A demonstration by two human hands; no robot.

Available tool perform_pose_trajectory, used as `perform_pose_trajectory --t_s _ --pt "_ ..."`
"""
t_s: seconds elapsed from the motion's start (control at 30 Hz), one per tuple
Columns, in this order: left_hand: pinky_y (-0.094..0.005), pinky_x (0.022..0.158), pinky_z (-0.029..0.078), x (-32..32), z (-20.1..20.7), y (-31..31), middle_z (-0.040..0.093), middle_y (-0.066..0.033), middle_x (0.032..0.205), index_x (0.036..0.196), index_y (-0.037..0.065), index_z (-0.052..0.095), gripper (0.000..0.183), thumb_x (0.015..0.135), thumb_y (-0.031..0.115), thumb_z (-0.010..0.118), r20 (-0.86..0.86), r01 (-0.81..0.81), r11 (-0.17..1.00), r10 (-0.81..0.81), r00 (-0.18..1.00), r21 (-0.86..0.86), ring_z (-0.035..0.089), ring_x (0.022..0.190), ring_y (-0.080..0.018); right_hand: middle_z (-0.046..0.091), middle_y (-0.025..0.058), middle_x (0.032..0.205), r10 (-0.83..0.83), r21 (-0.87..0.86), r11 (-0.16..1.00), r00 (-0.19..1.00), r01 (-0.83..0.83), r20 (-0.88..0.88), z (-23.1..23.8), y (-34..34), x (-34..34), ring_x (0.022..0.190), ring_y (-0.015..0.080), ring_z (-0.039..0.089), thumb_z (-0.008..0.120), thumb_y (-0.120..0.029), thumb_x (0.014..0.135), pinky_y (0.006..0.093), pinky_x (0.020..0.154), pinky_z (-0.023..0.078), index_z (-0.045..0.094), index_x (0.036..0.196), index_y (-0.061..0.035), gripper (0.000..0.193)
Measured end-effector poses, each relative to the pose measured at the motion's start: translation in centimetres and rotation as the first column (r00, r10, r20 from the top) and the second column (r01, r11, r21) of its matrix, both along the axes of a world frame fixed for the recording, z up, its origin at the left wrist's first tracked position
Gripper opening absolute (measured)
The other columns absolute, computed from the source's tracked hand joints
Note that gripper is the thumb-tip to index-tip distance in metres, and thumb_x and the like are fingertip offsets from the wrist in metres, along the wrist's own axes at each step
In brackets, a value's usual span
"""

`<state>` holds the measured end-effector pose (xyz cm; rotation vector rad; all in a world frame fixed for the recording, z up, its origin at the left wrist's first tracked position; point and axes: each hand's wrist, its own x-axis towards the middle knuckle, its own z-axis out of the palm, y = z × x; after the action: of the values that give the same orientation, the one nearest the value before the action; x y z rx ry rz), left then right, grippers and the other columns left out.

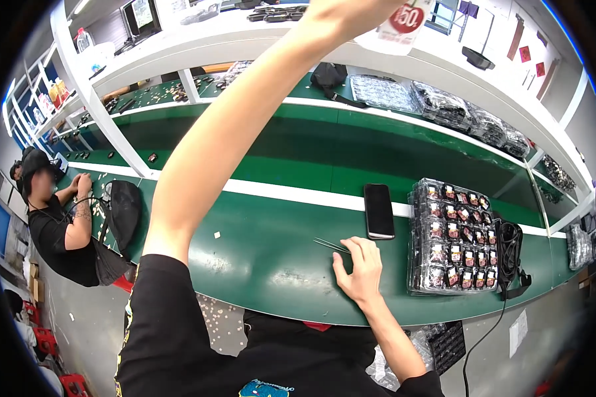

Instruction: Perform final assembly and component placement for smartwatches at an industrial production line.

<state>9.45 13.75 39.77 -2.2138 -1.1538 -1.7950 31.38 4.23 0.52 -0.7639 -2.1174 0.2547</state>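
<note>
My left arm stretches up across the view to the white shelf. My left hand [357, 14], cut off by the top edge, is closed against a pale, see-through bottle [398, 34] with a round red label; its fingertips are out of sight. Low over the green bench, my right hand [361, 270] has thin metal tweezers [329, 245] between thumb and fingers, their tips pointing left. Beyond that hand lies a black phone [379, 212]. To its right stands a stack of clear trays [451, 238] filled with small black parts. A small pale chip [217, 235] lies on the bench further left.
A black cable bundle [508, 255] lies beside the trays, its cord hanging over the bench edge. Wrapped trays [444, 106] and a black bag [329, 76] sit beyond the green partition. At the left, a person [63, 218] works near a dark bag [122, 212]. Scraps [220, 324] litter the floor.
</note>
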Motion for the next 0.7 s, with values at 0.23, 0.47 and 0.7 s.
perform_pose_trajectory --t_s 0.23,0.47,0.7 --pt "-0.0468 0.115 0.049 3.3 2.2 15.2 0.07 -0.0228 0.14 0.14 0.005 0.071 0.06 0.098 0.046 0.083 -0.147 0.291 0.956 -0.285 0.947 0.019 0.062 0.136 -0.0345 0.067 0.0181 0.143 0.08 -0.054 0.996 0.976 -0.07 0.203 -0.4 0.2 -0.5 0.137 0.0363 0.06 0.083 -0.029 0.091 0.0538 0.117 0.042 0.068 0.14 0.0008 0.059" --pt "-0.0346 0.119 0.053 5.4 2.4 23.6 0.062 -0.0313 0.153 0.147 -0.02 0.052 0.145 0.045 0.065 0.109 0.082 -0.133 0.928 0.171 0.982 -0.347 0.064 0.142 -0.033 0.067 0.0202 0.143 0.041 -0.06 0.998 0.949 -0.024 0.312 -1.7 0.5 0.6 0.14 0.0392 0.058 0.074 -0.016 0.098 0.0548 0.121 0.039 0.068 0.141 0.0034 0.048" --pt "-0.0469 0.109 0.059 1.5 -1.9 19.3 0.068 -0.0273 0.143 0.144 -0.01 0.06 0.103 0.071 0.052 0.099 0.22 -0.647 0.676 0.612 0.76 0.353 0.067 0.135 -0.0389 0.071 0.0164 0.131 0.163 -0.043 0.987 0.961 -0.158 0.222 -1.7 -0.3 -2.4 0.129 0.0375 0.064 0.073 -0.01 0.101 0.0515 0.114 0.044 0.076 0.126 0.0016 0.028"
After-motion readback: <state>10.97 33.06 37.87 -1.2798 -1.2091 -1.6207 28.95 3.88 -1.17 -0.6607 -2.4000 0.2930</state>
